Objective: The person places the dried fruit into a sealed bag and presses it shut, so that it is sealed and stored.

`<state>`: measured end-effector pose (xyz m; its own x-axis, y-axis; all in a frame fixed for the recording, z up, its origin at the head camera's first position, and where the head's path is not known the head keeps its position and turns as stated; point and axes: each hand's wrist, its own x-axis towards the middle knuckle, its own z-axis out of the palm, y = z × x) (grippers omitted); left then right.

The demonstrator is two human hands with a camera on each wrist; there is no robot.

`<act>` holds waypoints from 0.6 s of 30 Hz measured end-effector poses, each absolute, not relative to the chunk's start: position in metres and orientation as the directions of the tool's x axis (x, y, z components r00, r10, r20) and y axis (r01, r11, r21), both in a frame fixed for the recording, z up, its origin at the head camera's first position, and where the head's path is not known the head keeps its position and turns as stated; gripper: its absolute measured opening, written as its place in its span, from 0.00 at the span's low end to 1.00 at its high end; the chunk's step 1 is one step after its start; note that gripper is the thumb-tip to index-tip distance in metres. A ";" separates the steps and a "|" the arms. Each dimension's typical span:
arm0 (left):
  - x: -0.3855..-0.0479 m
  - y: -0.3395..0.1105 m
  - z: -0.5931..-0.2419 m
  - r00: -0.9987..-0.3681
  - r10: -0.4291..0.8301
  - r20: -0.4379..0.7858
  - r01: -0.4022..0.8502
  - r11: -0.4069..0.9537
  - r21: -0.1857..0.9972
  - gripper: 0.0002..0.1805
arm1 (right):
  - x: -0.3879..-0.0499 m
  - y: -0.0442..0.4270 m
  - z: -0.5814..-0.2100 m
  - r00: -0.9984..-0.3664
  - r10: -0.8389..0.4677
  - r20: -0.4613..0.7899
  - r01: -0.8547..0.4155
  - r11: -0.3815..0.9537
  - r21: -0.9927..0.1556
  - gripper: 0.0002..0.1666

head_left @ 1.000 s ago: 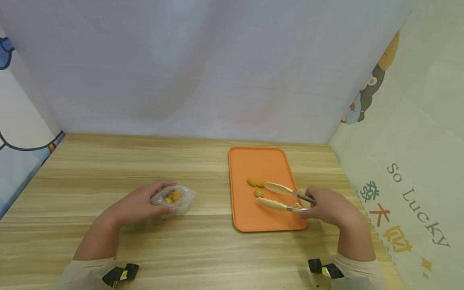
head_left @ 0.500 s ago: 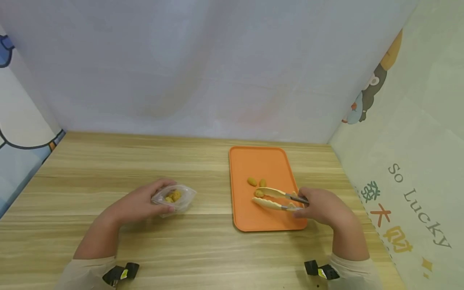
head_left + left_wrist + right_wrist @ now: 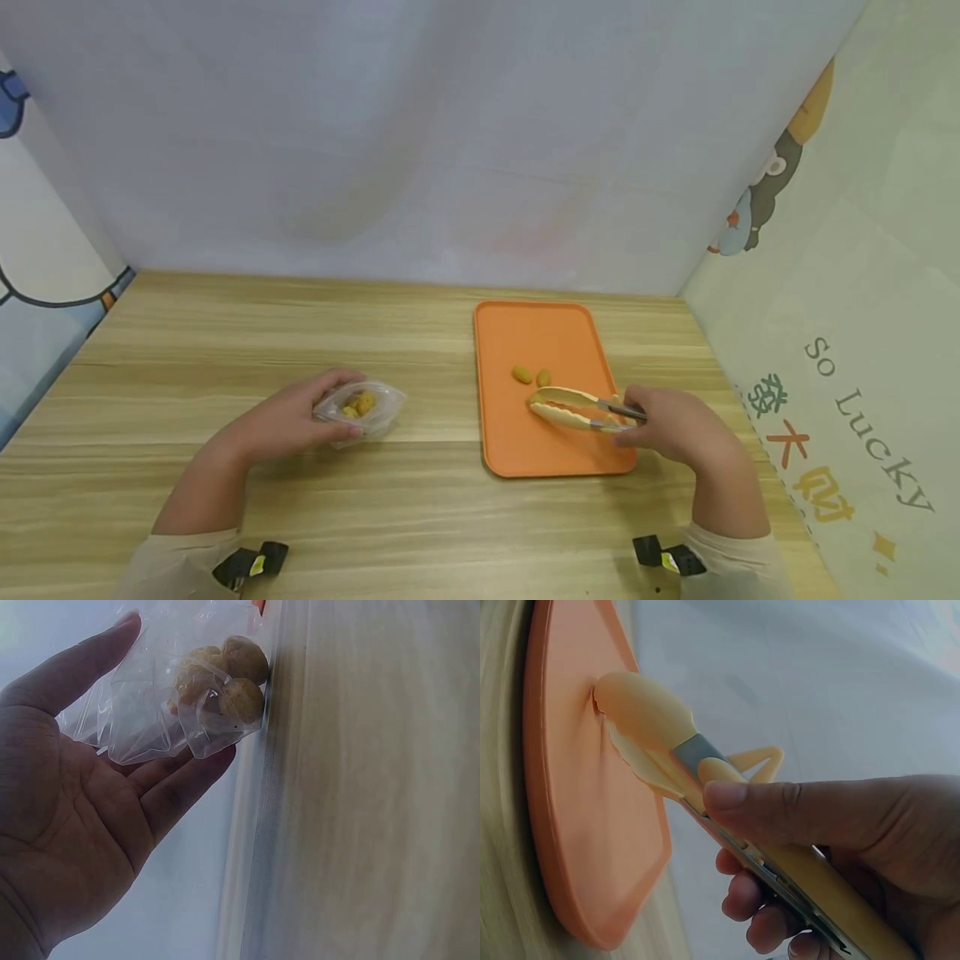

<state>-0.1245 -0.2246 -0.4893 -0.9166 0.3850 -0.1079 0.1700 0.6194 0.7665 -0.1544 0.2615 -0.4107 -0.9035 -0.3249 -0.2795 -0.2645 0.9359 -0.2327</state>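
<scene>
My left hand (image 3: 292, 421) holds a clear plastic bag (image 3: 384, 407) upright on the table, thumb on one side and fingers on the other. The bag's mouth gapes; several small yellow-brown rounded pieces (image 3: 244, 660) lie inside it. In the right hand (image 3: 675, 427) are tongs with cream scalloped heads (image 3: 645, 709) and metal arms, gripped between thumb and fingers. The tong tips are low over an orange tray (image 3: 525, 333), around one yellow-brown piece that is mostly hidden. Two oval pieces (image 3: 522, 374) lie on the tray just beyond the tips.
The tray lies on a wood-grain table (image 3: 360, 508), right of the bag. A pale cloth backdrop (image 3: 420, 150) hangs behind the table. A printed panel (image 3: 840, 333) borders it on the right, close to the right arm.
The tongs have drawn back from the farther pieces to the nearest piece, and their heads have come closer together around it. One farther piece was turned. My left hand and the bag stay put.
</scene>
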 end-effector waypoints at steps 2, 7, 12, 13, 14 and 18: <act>-0.125 -0.225 -0.489 -0.915 0.388 -0.108 0.170 0.614 0.771 0.39 | -0.155 0.262 -0.411 -0.902 -0.330 -0.278 -0.272 0.935 -0.228 0.21; -0.125 -0.225 -0.489 -0.913 0.394 -0.109 0.164 0.599 0.784 0.39 | -0.156 0.262 -0.412 -0.900 -0.343 -0.269 -0.287 0.931 -0.226 0.20; -0.126 -0.224 -0.489 -0.914 0.392 -0.102 0.171 0.602 0.780 0.37 | -0.156 0.262 -0.413 -0.901 -0.349 -0.258 -0.295 0.929 -0.225 0.19; -0.126 -0.224 -0.489 -0.915 0.391 -0.102 0.172 0.604 0.778 0.37 | -0.156 0.262 -0.413 -0.901 -0.350 -0.255 -0.297 0.928 -0.224 0.19; -0.126 -0.224 -0.489 -0.915 0.390 -0.104 0.170 0.605 0.778 0.37 | -0.155 0.262 -0.413 -0.902 -0.351 -0.252 -0.299 0.928 -0.223 0.19; -0.126 -0.224 -0.489 -0.915 0.391 -0.104 0.173 0.610 0.773 0.36 | -0.155 0.261 -0.412 -0.903 -0.359 -0.236 -0.310 0.924 -0.222 0.18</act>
<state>-0.1255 -0.2244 -0.4894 -0.9146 0.3908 -0.1041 0.1728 0.6103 0.7731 -0.1549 0.2607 -0.4115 -0.9028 -0.3593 -0.2362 -0.3097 0.9245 -0.2224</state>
